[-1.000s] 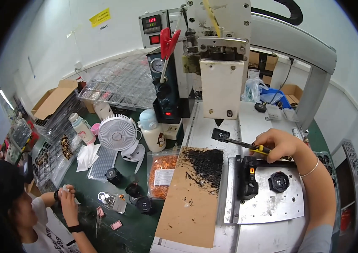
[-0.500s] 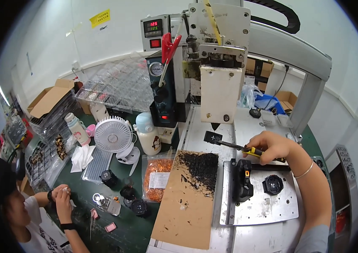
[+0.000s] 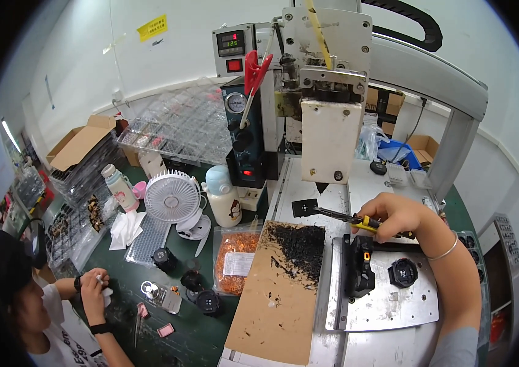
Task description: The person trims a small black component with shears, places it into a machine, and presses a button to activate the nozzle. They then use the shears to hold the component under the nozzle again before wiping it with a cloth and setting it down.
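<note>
My right hand (image 3: 391, 217) is closed around long-nose pliers (image 3: 368, 224) with yellow and black handles. The plier tips grip a small black square plate (image 3: 305, 208), held just left of and below the dark pointed nozzle (image 3: 322, 187) of a white machine head (image 3: 328, 140). Below my hand lies a metal fixture plate (image 3: 388, 307). It carries a black upright block (image 3: 360, 272) with an orange mark and a round black watch-like case (image 3: 402, 273). My left hand does not show.
Cardboard (image 3: 265, 330) with a heap of black scraps (image 3: 296, 248) lies left of the fixture. Further left are a bag of orange pieces (image 3: 230, 248), a white fan (image 3: 173, 197), a bottle (image 3: 223, 205) and a glass dispenser (image 3: 160, 296). A co-worker's hands (image 3: 93, 287) work at far left.
The whole view has shifted slightly. My right hand and pliers have moved a little left against the machine, taking the black plate away from the nozzle; the plate's tilt has changed.
</note>
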A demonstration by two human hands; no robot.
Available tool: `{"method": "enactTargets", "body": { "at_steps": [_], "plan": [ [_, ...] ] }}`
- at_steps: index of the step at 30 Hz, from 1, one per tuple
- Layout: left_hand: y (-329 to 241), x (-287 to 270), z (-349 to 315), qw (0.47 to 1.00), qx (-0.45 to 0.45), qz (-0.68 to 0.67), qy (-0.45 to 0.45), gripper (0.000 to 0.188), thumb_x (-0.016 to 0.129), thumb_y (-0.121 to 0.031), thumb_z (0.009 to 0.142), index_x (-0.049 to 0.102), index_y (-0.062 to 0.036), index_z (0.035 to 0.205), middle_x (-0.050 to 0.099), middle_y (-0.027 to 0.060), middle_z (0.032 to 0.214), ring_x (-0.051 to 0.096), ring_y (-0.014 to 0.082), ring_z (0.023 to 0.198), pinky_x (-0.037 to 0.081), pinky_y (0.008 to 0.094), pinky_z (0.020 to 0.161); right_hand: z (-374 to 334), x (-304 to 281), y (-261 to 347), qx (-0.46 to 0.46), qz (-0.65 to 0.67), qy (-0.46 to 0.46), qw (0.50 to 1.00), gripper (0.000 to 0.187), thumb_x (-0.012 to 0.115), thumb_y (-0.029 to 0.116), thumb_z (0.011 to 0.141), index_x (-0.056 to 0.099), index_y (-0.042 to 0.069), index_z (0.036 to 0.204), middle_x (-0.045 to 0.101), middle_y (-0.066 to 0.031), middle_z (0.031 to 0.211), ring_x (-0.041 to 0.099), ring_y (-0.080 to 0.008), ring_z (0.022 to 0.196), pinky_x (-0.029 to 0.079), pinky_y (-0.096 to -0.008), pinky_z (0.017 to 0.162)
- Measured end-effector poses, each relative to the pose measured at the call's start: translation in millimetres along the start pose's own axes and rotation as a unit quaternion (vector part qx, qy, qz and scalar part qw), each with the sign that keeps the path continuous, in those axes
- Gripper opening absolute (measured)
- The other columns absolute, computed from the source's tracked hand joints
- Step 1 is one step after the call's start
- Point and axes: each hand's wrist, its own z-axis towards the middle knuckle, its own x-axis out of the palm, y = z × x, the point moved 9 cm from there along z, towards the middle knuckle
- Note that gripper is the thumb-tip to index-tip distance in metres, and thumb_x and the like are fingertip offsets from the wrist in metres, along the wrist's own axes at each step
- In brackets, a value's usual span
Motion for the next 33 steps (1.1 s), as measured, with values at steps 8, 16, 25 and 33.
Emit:
{"method": "enactTargets", "body": {
  "at_steps": [8, 16, 25, 33],
  "plan": [
    [-2, 2, 0, 1.0, 0.006, 0.015, -0.005, 0.037, 0.048, -0.023, 0.081, 0.048, -0.0081, 0.114, 0.051, 0.0147, 0.116, 0.05, 0.0283, 0.106, 0.041, 0.0396, 0.094, -5, 0, -3, 0.017, 0.011, 0.009, 1.0, 0.043, 0.061, 0.012, 0.056, 0.067, 0.002, 0.097, 0.059, -0.0024, 0.063, 0.054, -0.0089, 0.054, 0.042, -0.0204, 0.051],
    [0, 2, -1, 1.0, 0.011, -0.021, 0.02, 0.039, 0.045, -0.024, 0.081, 0.049, -0.0062, 0.115, 0.05, 0.0165, 0.116, 0.05, 0.0296, 0.107, 0.041, 0.0405, 0.094, -4, 4, 0, 0.011, 0.04, 0.041, 0.998, 0.051, 0.063, 0.01, 0.053, 0.062, -0.004, 0.102, 0.055, -0.0031, 0.068, 0.051, -0.0099, 0.057, 0.043, -0.0219, 0.052],
    [-2, 3, -1, 1.0, 0.002, -0.002, 0.002, 0.037, 0.047, -0.024, 0.082, 0.048, -0.0081, 0.115, 0.051, 0.0151, 0.114, 0.049, 0.0289, 0.107, 0.041, 0.0403, 0.093, -7, 6, 4, 0.012, 0.069, 0.038, 0.997, 0.052, 0.063, 0.011, 0.053, 0.062, -0.004, 0.102, 0.055, -0.0028, 0.065, 0.051, -0.0096, 0.055, 0.042, -0.0214, 0.051],
    [-3, 3, 0, 1.0, 0.003, -0.004, -0.004, 0.036, 0.048, -0.024, 0.082, 0.049, -0.0083, 0.114, 0.05, 0.0146, 0.114, 0.049, 0.0285, 0.106, 0.042, 0.0397, 0.093, -8, 4, 3, 0.009, 0.059, 0.033, 0.998, 0.052, 0.063, 0.011, 0.052, 0.062, -0.004, 0.102, 0.056, -0.0039, 0.065, 0.052, -0.0102, 0.056, 0.042, -0.0214, 0.052]
  ]
}}
